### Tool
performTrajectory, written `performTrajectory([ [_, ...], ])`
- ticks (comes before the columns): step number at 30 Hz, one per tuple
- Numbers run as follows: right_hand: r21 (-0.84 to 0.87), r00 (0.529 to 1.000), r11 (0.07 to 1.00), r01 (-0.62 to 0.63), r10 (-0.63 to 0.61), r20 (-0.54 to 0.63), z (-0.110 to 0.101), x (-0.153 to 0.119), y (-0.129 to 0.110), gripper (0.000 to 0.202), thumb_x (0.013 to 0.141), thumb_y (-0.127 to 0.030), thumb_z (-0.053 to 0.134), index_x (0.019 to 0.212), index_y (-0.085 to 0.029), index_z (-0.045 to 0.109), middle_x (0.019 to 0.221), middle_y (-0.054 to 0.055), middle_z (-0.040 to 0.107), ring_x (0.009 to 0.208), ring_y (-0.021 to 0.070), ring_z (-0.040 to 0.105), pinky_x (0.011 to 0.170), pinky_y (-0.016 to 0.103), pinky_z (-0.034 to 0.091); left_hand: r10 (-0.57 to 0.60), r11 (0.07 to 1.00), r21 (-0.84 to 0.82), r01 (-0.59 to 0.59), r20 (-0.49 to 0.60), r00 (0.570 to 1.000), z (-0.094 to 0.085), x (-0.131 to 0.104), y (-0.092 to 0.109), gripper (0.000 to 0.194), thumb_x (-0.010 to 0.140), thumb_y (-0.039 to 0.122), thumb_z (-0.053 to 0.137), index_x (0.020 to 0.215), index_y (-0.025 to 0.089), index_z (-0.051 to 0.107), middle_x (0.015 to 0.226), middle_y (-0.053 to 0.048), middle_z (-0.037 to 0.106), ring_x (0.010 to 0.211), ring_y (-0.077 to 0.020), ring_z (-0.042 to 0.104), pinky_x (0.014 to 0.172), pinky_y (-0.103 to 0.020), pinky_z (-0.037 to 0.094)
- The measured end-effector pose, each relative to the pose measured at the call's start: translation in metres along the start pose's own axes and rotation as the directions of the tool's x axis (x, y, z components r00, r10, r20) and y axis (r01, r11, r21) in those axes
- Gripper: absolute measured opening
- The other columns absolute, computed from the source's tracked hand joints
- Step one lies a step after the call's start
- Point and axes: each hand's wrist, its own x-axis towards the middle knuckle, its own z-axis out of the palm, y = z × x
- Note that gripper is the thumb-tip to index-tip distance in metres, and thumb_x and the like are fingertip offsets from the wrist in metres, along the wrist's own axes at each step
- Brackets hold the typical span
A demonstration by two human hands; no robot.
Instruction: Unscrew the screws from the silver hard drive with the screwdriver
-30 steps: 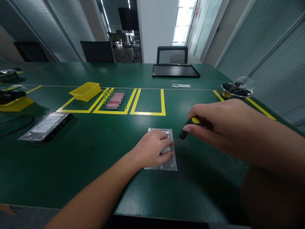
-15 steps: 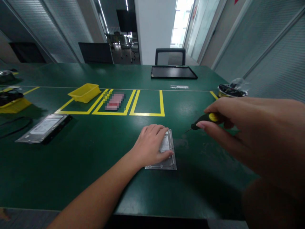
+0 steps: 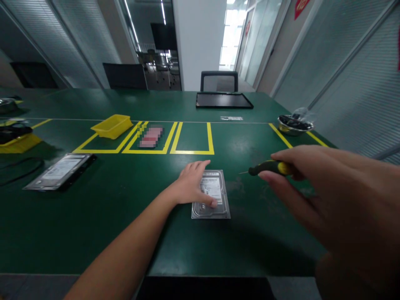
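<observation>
A silver hard drive (image 3: 216,191) with a white label lies flat on the green table (image 3: 125,233), near the middle. My left hand (image 3: 192,183) rests over the drive's left side, fingers apart, its thumb on the label. At the right, my right hand (image 3: 312,187) pinches a small black and yellow screwdriver (image 3: 268,167) between thumb and fingers. The screwdriver is held above the table, its thin tip pointing left, to the right of the drive and apart from it.
A second drive (image 3: 61,171) lies at the left beside a black cable (image 3: 21,171). Farther back are a yellow tray (image 3: 113,126), a blurred pink object (image 3: 152,137), a black-framed panel (image 3: 223,100) and a metal bowl (image 3: 295,125). Yellow tape marks the table.
My left hand has slid left over the drive, uncovering more of its label. My right hand and the screwdriver are slightly lower in view, with the tip turned more level. The view has shifted a little.
</observation>
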Motion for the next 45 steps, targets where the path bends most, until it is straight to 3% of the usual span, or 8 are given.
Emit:
performTrajectory([
  [3,-0.036,0.998,0.999,0.01,-0.008,0.059,0.019,0.0,0.007,0.033,0.091,-0.052,0.043,0.095,-0.022,0.057,0.077,0.003,0.06,0.062,0.0199,0.054,0.051,0.028,0.024,0.003,1.0,-0.006,-0.002,0.014,1.0,-0.002,0.0,-0.002,0.129,0.047,0.07,0.078,0.152,0.024,0.02,0.146,-0.017,0.039,0.13,-0.045,0.035,0.102,-0.064,0.034],
  [6,0.012,0.992,0.998,-0.059,0.057,0.112,0.046,0.001,0.018,0.03,0.091,-0.048,0.049,0.099,-0.02,0.056,0.087,0.004,0.063,0.073,0.0206,0.058,0.056,0.027,0.03,0.01,1.0,-0.012,-0.01,0.003,1.0,-0.002,0.0,-0.002,0.124,0.049,0.068,0.079,0.15,0.02,0.025,0.139,-0.018,0.048,0.123,-0.0442,0.043,0.097,-0.063,0.038],
  [11,-0.009,0.973,0.993,-0.118,0.118,0.196,0.085,-0.009,0.029,0.024,0.093,-0.04,0.049,0.091,-0.017,0.054,0.079,0.005,0.061,0.065,0.0165,0.053,0.055,0.026,0.026,0.037,0.999,0.002,-0.037,-0.028,0.999,-0.001,0.0,-0.003,0.119,0.051,0.068,0.078,0.148,0.018,0.029,0.135,-0.019,0.052,0.12,-0.0424,0.046,0.093,-0.06,0.042],
  [20,-0.071,0.942,0.978,-0.198,0.21,0.263,0.122,-0.024,0.027,0.026,0.096,-0.039,0.043,0.092,-0.015,0.053,0.079,0.006,0.062,0.065,0.0169,0.055,0.055,0.027,0.026,0.012,1.0,0.006,-0.012,-0.046,0.999,0.0,0.002,-0.004,0.116,0.051,0.068,0.077,0.146,0.018,0.031,0.138,-0.018,0.05,0.122,-0.0418,0.047,0.097,-0.059,0.041],
  [28,-0.113,0.86,0.951,-0.286,0.307,0.408,0.136,-0.029,0.032,0.025,0.094,-0.041,0.04,0.092,-0.017,0.048,0.081,0.006,0.063,0.066,0.019,0.058,0.052,0.028,0.026,-0.014,1.0,-0.013,0.013,-0.067,0.998,0.0,0.01,-0.01,0.115,0.052,0.067,0.078,0.146,0.021,0.03,0.135,-0.017,0.052,0.122,-0.041,0.048,0.096,-0.058,0.042],
  [34,-0.115,0.802,0.961,-0.252,0.274,0.53,0.141,-0.028,0.026,0.028,0.095,-0.04,0.034,0.107,-0.017,0.046,0.083,0.007,0.064,0.069,0.0235,0.063,0.05,0.029,0.024,0.028,0.996,-0.077,-0.034,-0.071,0.997,0.0,0.017,-0.017,0.115,0.054,0.063,0.079,0.148,0.022,0.027,0.133,-0.016,0.054,0.121,-0.0399,0.049,0.097,-0.058,0.041],
  [45,-0.063,0.692,0.943,-0.327,0.285,0.663,0.153,-0.029,0.037,0.031,0.093,-0.042,0.034,0.11,-0.018,0.044,0.094,0.012,0.066,0.081,0.03,0.065,0.057,0.034,0.037,0.059,0.99,-0.121,-0.074,-0.121,0.991,0.004,0.021,-0.025,0.113,0.055,0.061,0.08,0.147,0.02,0.029,0.138,-0.016,0.046,0.126,-0.036,0.046,0.105,-0.054,0.038],
])
